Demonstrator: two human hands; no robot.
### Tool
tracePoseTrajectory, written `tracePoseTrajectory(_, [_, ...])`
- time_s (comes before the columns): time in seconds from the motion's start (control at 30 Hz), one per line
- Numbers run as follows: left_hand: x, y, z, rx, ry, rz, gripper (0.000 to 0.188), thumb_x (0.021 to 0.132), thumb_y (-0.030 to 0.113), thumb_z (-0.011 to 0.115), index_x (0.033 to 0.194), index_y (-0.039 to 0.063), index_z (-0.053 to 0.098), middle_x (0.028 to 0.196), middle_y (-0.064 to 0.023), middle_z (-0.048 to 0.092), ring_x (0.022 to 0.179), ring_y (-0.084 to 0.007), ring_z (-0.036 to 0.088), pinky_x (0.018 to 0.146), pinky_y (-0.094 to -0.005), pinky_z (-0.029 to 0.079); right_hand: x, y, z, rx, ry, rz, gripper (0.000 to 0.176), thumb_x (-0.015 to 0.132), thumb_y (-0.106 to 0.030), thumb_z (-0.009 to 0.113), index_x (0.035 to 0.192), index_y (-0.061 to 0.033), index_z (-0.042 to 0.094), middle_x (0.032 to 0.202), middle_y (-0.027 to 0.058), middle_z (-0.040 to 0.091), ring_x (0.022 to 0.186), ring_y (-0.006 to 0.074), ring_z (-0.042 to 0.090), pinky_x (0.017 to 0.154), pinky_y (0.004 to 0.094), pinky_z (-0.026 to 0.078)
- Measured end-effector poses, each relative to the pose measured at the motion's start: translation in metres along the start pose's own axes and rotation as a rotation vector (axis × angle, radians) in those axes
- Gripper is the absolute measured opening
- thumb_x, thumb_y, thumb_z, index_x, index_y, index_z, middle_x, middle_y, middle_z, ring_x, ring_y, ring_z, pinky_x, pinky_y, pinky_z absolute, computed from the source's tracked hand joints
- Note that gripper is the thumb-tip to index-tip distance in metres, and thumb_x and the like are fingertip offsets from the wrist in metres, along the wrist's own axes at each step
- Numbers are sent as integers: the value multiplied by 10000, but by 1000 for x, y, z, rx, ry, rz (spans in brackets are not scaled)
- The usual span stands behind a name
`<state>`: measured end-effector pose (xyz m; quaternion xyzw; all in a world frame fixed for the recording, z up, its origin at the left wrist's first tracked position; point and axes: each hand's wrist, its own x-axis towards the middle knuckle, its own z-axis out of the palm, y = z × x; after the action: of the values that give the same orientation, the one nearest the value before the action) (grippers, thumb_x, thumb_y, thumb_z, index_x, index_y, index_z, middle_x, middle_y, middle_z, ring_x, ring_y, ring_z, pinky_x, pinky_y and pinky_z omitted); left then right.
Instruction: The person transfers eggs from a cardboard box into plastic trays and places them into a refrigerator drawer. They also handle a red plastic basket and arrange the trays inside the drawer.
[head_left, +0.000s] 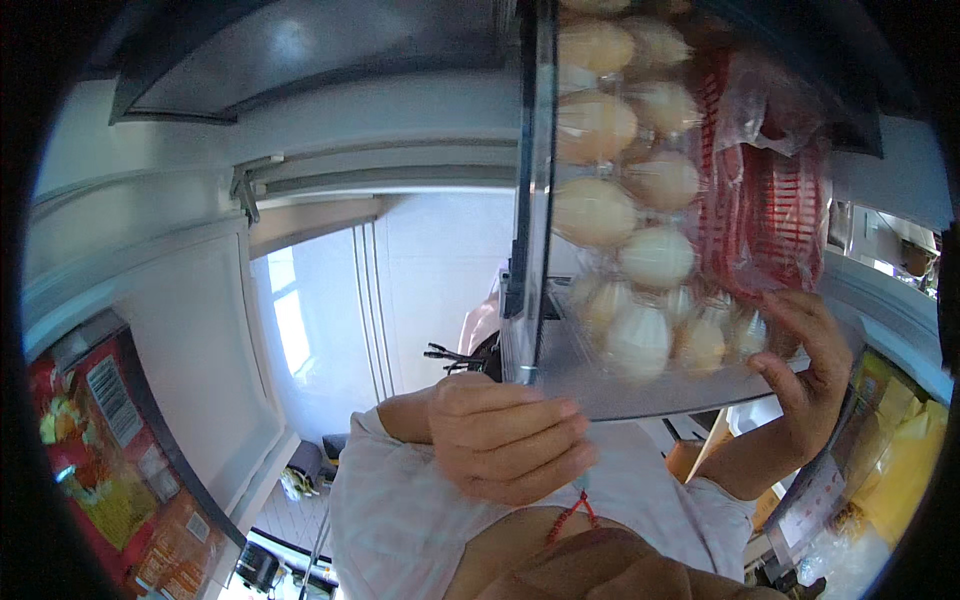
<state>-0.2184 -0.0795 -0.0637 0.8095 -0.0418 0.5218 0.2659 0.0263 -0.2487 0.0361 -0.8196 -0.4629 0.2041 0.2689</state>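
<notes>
A clear plastic drawer (652, 401) stands pulled out before me, upper right of centre. Inside it, eggs (596, 210) sit in clear plastic packaging, with a red plastic basket or tray (791, 195) in clear wrap beside them. My left hand (514, 442) is at the drawer's near left corner, its fingers curled together and blurred; its grip on the edge is unclear. At the drawer's near right end is my right hand (806, 364), thumb and fingers apart, fingertips against the eggs' packaging and the lower end of the red item. Whether it holds either cannot be told.
Open refrigerator doors flank me. Red and orange food packets (112, 457) fill the left door shelf (180, 480), and yellow packets (892, 465) stand in the right one. A dark shelf edge (172, 116) juts out at the upper left.
</notes>
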Motion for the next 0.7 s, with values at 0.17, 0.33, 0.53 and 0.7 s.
tracePoseTrajectory(0.17, [-13, -7, 11, -90, 60, 25, 105, 820, 111, 651, 896, 79, 715, 889, -20, 694, 820, -154, 653, 774, -257, 520, 7, -4, 7, 1, -100, -59, 590, 655, -405, 807, 1030, 41, 711, 1076, 175, 656, 986, 291, 632, 832, 345, 482])
tracePoseTrajectory(0.33, [-11, -17, 7, -194, 34, 44, 85, 844, 117, 648, 877, 80, 717, 863, -23, 694, 803, -140, 652, 751, -248, 519, 16, -11, 7, -85, -176, -168, 662, 613, -443, 802, 1057, 37, 700, 1060, 174, 649, 971, 308, 627, 813, 366, 477])
tracePoseTrajectory(0.53, [14, -22, -9, -349, -121, -80, 109, 825, 151, 699, 888, 64, 717, 825, -50, 686, 712, -137, 647, 640, -265, 523, 20, -5, 4, -221, -243, -246, 666, 601, -423, 827, 1108, -12, 695, 1094, 147, 637, 1019, 318, 609, 846, 393, 462])
tracePoseTrajectory(0.7, [64, -46, -21, -352, -365, -103, 190, 747, 131, 698, 912, 39, 710, 797, -80, 668, 659, -168, 639, 553, -297, 501, 18, -7, 6, -177, -216, -214, 559, 619, -433, 809, 1020, -58, 701, 1014, 118, 630, 910, 297, 614, 759, 386, 474])
